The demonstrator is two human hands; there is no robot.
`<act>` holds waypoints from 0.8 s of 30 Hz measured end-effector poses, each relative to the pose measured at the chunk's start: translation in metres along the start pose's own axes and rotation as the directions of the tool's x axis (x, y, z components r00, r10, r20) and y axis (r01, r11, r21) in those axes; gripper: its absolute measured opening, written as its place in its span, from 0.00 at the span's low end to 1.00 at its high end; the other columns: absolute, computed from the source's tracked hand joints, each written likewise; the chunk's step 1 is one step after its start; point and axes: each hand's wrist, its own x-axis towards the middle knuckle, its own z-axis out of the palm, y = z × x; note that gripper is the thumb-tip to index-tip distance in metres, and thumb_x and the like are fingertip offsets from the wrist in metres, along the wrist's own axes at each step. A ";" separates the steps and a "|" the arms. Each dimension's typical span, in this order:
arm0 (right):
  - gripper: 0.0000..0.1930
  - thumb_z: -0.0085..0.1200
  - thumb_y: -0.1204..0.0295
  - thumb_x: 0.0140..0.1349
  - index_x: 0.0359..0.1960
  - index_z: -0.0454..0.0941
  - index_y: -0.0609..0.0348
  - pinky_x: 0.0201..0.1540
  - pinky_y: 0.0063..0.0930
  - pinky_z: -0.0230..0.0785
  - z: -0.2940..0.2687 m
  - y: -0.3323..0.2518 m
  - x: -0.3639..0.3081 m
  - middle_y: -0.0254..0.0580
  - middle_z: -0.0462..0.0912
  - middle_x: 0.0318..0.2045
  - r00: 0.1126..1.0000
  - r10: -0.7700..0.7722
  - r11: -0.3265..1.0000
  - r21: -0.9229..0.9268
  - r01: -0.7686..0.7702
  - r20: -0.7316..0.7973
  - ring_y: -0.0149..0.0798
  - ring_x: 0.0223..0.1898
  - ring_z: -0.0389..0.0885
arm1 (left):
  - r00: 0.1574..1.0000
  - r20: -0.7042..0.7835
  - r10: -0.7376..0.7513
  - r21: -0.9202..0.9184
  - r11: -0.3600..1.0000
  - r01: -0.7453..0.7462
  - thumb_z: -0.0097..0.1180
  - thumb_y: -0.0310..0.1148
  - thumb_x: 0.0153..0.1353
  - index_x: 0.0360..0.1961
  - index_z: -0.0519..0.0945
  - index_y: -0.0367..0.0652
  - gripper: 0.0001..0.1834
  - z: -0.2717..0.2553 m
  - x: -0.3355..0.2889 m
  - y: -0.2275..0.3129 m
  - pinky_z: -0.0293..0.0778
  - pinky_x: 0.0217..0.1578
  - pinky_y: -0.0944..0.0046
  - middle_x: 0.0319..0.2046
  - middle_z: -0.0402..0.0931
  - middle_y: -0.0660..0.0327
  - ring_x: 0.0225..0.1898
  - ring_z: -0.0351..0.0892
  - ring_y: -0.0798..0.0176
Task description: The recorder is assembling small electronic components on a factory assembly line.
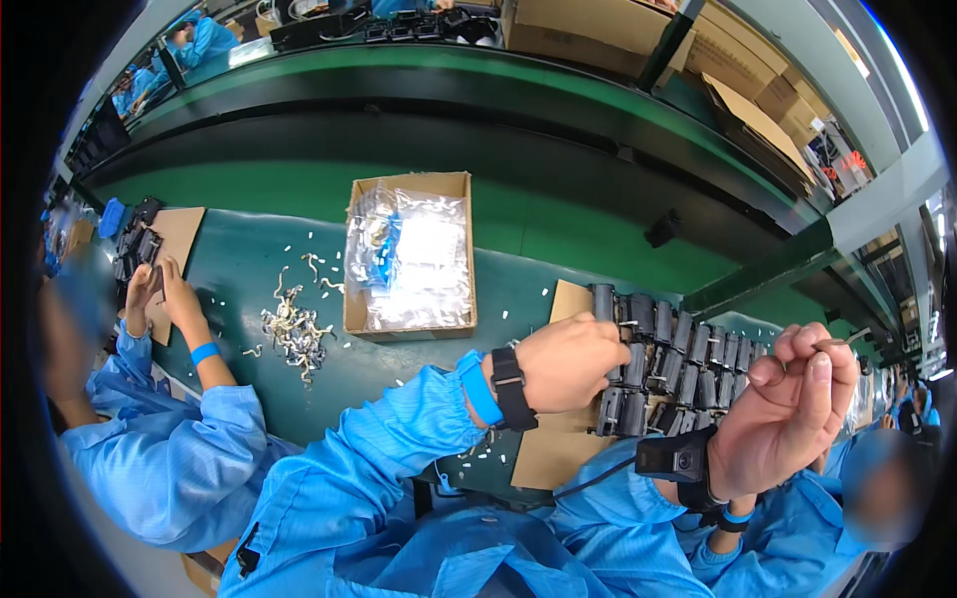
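My left hand is curled, its back toward me, at the left edge of rows of black plastic housings. Its fingertips reach the nearest housings, and whatever they grip is hidden. Raised at the right, my right hand is turned palm toward me. Its thumb and fingers pinch a small thin strip, too small to name more exactly. Beneath the housings lies a flat cardboard sheet. My right wrist wears a small black camera on a strap.
An open cardboard box of clear plastic bags stands mid-table. Left of it lies a pile of small wired parts, with white bits scattered around. One co-worker's hands work at the left; another person sits at the right. A green metal post rises behind the housings.
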 end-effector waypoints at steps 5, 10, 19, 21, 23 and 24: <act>0.10 0.49 0.79 0.71 0.49 0.76 0.72 0.29 0.24 0.84 0.001 -0.002 0.000 0.59 0.81 0.39 0.998 0.066 0.996 -0.057 -0.065 0.020 0.39 0.35 0.82 | 0.995 0.072 0.068 0.007 0.998 -0.068 0.73 0.35 0.52 0.58 0.82 0.41 0.30 0.040 0.008 0.001 0.73 0.62 0.52 0.58 0.73 0.52 0.61 0.70 0.45; 0.08 0.51 0.82 0.69 0.48 0.75 0.70 0.27 0.28 0.86 0.005 0.003 0.001 0.56 0.81 0.37 0.991 0.121 0.992 0.027 -0.123 0.059 0.38 0.34 0.82 | 0.997 0.040 0.063 0.092 0.994 -0.066 0.76 0.34 0.47 0.60 0.82 0.44 0.35 0.037 0.008 -0.008 0.72 0.63 0.50 0.66 0.67 0.49 0.63 0.65 0.43; 0.12 0.59 0.85 0.64 0.49 0.76 0.71 0.30 0.27 0.86 0.021 0.011 0.005 0.48 0.81 0.37 0.979 0.194 0.979 0.058 -0.198 0.057 0.32 0.34 0.80 | 0.992 -0.033 0.120 0.105 0.988 -0.116 0.62 0.25 0.53 0.57 0.85 0.47 0.27 0.044 0.011 -0.024 0.73 0.62 0.54 0.65 0.69 0.52 0.60 0.70 0.45; 0.12 0.59 0.85 0.64 0.49 0.76 0.72 0.29 0.26 0.86 0.022 0.012 0.004 0.47 0.81 0.36 0.980 0.190 0.980 0.050 -0.193 0.062 0.31 0.34 0.80 | 0.986 -0.085 0.146 0.136 0.982 -0.134 0.58 0.26 0.58 0.55 0.86 0.48 0.22 0.047 0.013 -0.025 0.76 0.58 0.55 0.62 0.73 0.54 0.56 0.73 0.47; 0.13 0.59 0.85 0.64 0.50 0.77 0.73 0.29 0.25 0.85 0.022 0.014 0.004 0.47 0.81 0.36 0.980 0.188 0.980 0.048 -0.192 0.070 0.31 0.33 0.80 | 0.999 0.012 0.043 0.127 0.991 -0.044 0.60 0.26 0.56 0.56 0.84 0.48 0.24 0.046 0.014 -0.026 0.75 0.61 0.52 0.61 0.73 0.58 0.60 0.74 0.48; 0.14 0.59 0.84 0.65 0.52 0.77 0.74 0.29 0.24 0.84 0.020 0.014 0.004 0.46 0.80 0.36 0.979 0.187 0.982 0.022 -0.189 0.074 0.30 0.33 0.80 | 0.999 0.011 0.047 0.131 0.990 -0.048 0.60 0.26 0.56 0.56 0.84 0.48 0.24 0.043 0.016 -0.025 0.75 0.61 0.52 0.61 0.73 0.58 0.60 0.74 0.48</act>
